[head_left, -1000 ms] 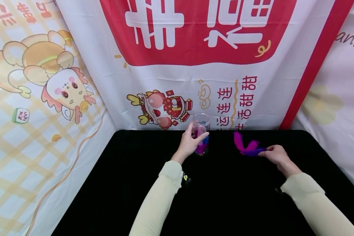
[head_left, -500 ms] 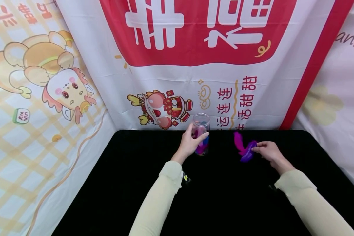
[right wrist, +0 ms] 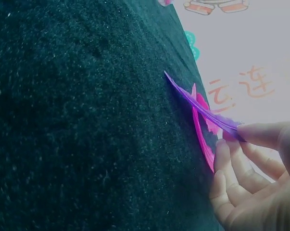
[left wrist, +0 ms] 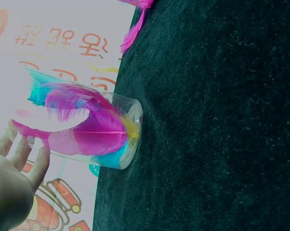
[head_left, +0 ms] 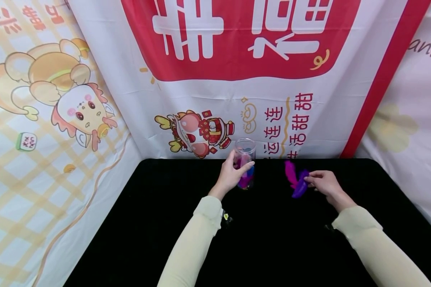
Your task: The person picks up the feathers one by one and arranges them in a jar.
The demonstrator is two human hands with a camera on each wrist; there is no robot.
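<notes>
Feathers fill much of a clear jar (head_left: 245, 146) standing at the table's back edge, and my left hand (head_left: 231, 173) grips it around its side. Through its wall in the left wrist view show magenta feathers (left wrist: 94, 139), a white feather (left wrist: 53, 119), a teal feather (left wrist: 39, 87) and a bit of yellow. To the right, my right hand (head_left: 326, 185) pinches a purple feather (head_left: 300, 188) at one end between thumb and fingers; its other end points down and left. Behind it, bright pink feathers (right wrist: 199, 132) lie on the cloth, partly covered by the purple one in the right wrist view.
Black cloth covers the table (head_left: 273, 239). A white and red printed curtain (head_left: 201, 91) hangs right behind its back edge, close to the jar. Another printed sheet (head_left: 39, 167) hangs along the left side, and a pale one on the right (head_left: 413, 159).
My right hand has moved left with the purple feather, which has swung from nearly sideways to a steep slant. The left hand and the jar have stayed in place.
</notes>
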